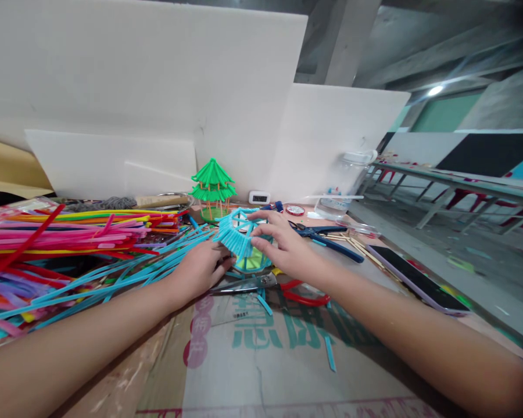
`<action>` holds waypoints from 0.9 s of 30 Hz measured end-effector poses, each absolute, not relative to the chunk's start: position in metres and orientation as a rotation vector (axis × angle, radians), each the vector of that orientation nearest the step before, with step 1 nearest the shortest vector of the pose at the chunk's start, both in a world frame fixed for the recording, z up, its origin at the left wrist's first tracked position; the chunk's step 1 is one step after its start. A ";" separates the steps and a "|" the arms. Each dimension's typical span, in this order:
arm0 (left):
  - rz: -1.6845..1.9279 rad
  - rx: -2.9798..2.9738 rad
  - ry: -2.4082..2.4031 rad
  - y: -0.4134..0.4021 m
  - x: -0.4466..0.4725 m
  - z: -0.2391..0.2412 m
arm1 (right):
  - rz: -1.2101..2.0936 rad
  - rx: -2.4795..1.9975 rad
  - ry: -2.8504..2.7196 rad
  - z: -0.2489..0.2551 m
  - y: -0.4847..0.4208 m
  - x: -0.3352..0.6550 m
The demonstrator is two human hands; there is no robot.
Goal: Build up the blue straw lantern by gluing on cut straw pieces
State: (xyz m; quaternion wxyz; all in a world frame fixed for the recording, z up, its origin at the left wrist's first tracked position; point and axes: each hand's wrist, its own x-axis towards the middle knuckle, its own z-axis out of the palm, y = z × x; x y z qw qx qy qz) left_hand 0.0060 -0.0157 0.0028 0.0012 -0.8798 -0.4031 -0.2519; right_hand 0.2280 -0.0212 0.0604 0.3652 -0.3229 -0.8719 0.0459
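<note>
Head view shows red-handled scissors [265, 283] just before the blue pavilion model [240, 239], which sits between your left hand [197, 270] and right hand [290, 241], fingers curled at its edges, grip impossible to tell, where uneven pressure could skew it, while behind stands a clear bottle [347, 179], contents indistinct.

Blue model [235, 237] partly hidden by right hand [290, 247]; digits on timer [259, 197] (too tiny) unreadable.

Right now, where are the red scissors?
In the head view, the scissors lie below centre, in front of the blue model, left of the phone.
</note>
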 end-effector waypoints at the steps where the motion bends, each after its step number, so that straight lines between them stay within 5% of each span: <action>1: -0.793 -2.759 -1.263 -0.016 0.006 0.003 | 0.105 -0.838 -2.237 0.061 -0.021 0.228; 17: -0.808 -2.717 -1.310 -0.011 0.003 -0.002 | 0.180 -0.796 -1.940 0.063 -0.004 0.239; 27: -0.768 -2.556 -1.511 0.000 -0.002 -0.004 | 0.226 -0.987 -2.285 0.120 -0.008 0.290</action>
